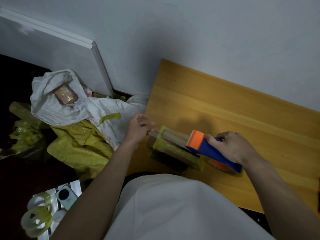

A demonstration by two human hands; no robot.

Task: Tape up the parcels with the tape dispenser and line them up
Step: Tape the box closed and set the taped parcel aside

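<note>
A small cardboard parcel (174, 149), wrapped in yellowish tape, lies near the left front edge of the yellow wooden table (242, 118). My right hand (230, 146) grips the blue handle of the blue and orange tape dispenser (207, 148), whose orange head rests on the parcel's top. A strip of tape runs from the dispenser leftward over the parcel. My left hand (138, 129) pinches the free end of that strip at the parcel's left end.
Left of the table, a crumpled white bag (69, 104) holding another parcel (65, 96) lies on yellow bags (83, 146). Spare tape rolls (36, 220) and a phone (65, 196) sit at bottom left. A white board (52, 54) leans on the wall.
</note>
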